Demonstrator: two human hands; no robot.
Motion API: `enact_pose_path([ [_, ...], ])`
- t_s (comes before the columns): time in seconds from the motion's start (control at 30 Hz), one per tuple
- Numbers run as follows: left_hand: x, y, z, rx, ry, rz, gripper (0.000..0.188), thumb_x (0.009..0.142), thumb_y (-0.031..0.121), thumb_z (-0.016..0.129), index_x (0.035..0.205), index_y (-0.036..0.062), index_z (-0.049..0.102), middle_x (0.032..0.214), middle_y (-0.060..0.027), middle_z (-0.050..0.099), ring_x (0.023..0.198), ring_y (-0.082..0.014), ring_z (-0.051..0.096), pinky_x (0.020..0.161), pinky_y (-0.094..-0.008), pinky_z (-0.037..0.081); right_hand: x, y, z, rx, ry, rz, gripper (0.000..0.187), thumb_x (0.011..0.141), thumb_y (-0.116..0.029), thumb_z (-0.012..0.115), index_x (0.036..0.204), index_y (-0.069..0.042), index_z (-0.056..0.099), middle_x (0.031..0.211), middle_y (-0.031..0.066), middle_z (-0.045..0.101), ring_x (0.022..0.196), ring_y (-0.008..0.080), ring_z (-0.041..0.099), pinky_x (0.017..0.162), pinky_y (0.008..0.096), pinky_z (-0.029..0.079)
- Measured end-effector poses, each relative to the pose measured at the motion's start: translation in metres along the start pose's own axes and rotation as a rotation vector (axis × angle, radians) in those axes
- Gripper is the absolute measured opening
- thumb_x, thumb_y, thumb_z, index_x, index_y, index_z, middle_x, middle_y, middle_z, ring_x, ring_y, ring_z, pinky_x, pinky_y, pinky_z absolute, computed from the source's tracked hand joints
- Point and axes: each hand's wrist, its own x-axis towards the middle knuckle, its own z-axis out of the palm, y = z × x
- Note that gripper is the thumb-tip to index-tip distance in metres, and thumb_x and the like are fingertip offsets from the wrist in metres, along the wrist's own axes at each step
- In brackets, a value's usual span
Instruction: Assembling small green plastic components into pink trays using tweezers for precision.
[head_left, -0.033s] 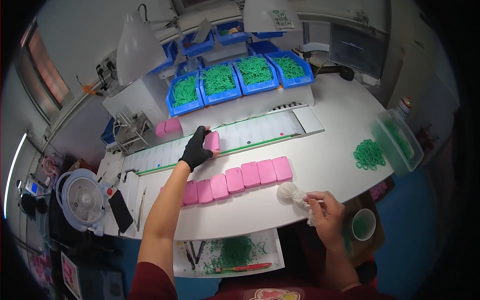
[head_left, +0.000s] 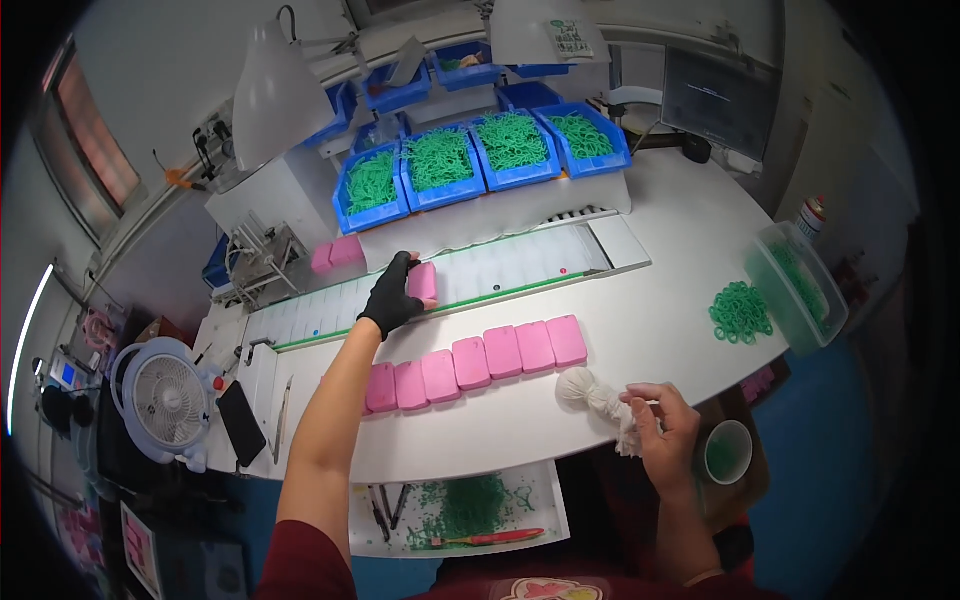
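Note:
My left hand [head_left: 392, 297], in a black glove that leaves the fingertips bare, is closed on a pink block [head_left: 423, 283] above the green-edged strip of the conveyor [head_left: 470, 284]. Several more pink blocks [head_left: 471, 362] lie side by side across the white table; my left forearm hides the row's left end. My right hand [head_left: 664, 435] is bare, its fingers loosely bent and apart, with nothing seen between them. Beside its fingertips, at the table's front edge, lies a tied white cloth bundle [head_left: 588, 390] with a round head and a loose tail.
Blue bins [head_left: 437, 163] of green rings stand behind the conveyor. A heap of green rings [head_left: 740, 312] and a clear tub [head_left: 796, 283] are on the right. A white cup [head_left: 727, 451] stands below. An open drawer [head_left: 545, 505] juts out in front; a fan [head_left: 166, 390] stands left.
My right hand has let go of the cloth bundle's tail and shifted slightly right; the tail hangs looser. My left hand keeps the pink block in nearly the same spot.

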Motion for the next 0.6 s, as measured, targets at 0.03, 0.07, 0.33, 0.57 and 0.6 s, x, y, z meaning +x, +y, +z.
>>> enact_pose_path([
  [0.03, 0.012, -0.016, 0.014, -0.002, -0.052, -0.073, 0.087, 0.064, 0.011, 0.084, 0.139, 0.0049, 0.039, 0.134, -0.0196, 0.054, 0.128, -0.0298, 0.052, 0.108, -0.0378, 0.041, 0.006, 0.007, -0.009, -0.018, 0.0, 0.016, 0.013, 0.092, -0.008, 0.063, 0.097, 0.002, 0.067, 0.091, 0.0109, 0.069, 0.086, 0.0196, 0.068, 0.073, 0.0295, 0.054],
  [0.07, 0.016, -0.019, 0.017, -0.006, -0.058, -0.077, 0.087, 0.064, 0.011, 0.084, 0.139, 0.0049, 0.039, 0.134, -0.0196, 0.054, 0.128, -0.0298, 0.052, 0.108, -0.0378, 0.041, 0.008, 0.011, -0.019, -0.164, -0.021, -0.067, 0.016, 0.086, -0.008, 0.067, 0.1, 0.001, 0.067, 0.093, 0.0123, 0.068, 0.089, 0.0251, 0.066, 0.077, 0.0335, 0.053],
  [0.33, 0.014, -0.036, 0.009, -0.045, -0.051, -0.206, 0.085, 0.063, 0.018, 0.084, 0.138, 0.0075, 0.043, 0.136, -0.0178, 0.054, 0.124, -0.0337, 0.054, 0.104, -0.0373, 0.043, -0.001, 0.033, 0.0, -0.472, -0.215, -0.19, 0.044, 0.074, -0.006, 0.075, 0.116, -0.003, 0.06, 0.106, 0.0161, 0.063, 0.098, 0.0355, 0.058, 0.084, 0.0412, 0.047],
  [0.57, -0.011, -0.057, -0.01, 0.132, 0.198, 0.048, 0.088, 0.062, 0.021, 0.086, 0.138, 0.0028, 0.044, 0.14, -0.0199, 0.045, 0.13, -0.0318, 0.046, 0.106, -0.0382, 0.041, 0.021, 0.046, -0.03, -0.471, -0.036, -0.218, 0.041, 0.076, -0.001, 0.07, 0.116, -0.001, 0.063, 0.104, 0.0168, 0.064, 0.097, 0.036, 0.06, 0.085, 0.0419, 0.048],
  [0.6, -0.013, -0.041, -0.006, 0.137, 0.251, 0.152, 0.083, 0.064, 0.021, 0.086, 0.135, 0.0032, 0.047, 0.137, -0.0196, 0.047, 0.128, -0.0322, 0.048, 0.105, -0.0389, 0.042, 0.027, 0.055, -0.038, -0.496, -0.009, -0.187, 0.041, 0.076, -0.001, 0.071, 0.116, -0.002, 0.063, 0.105, 0.0164, 0.064, 0.099, 0.0357, 0.06, 0.086, 0.0419, 0.048],
])
